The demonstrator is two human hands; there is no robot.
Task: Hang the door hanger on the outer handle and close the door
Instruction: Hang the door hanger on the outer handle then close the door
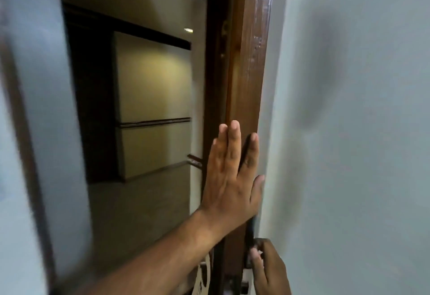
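From the head camera, the door [246, 66] stands ajar with its brown wooden edge facing the viewer, a pale wall-coloured face running off to the right and a dim corridor showing through the gap on the left. The left hand [229, 178] lies flat against that wooden edge, fingers [233, 141] straight and close together pointing upward, the thumb spread out to the right onto the pale face; it grips nothing, only presses on the wood. Lower down, at the bottom right, the right hand [267, 269] is curled around a dark handle [252, 245] on the pale side of the door, its fingertips bent in over the part nearest the edge. The door hanger [203, 276] shows as a pale card with dark markings, low in the frame just left of the door edge and below the left forearm, apart from both hands; what it hangs from is hidden.
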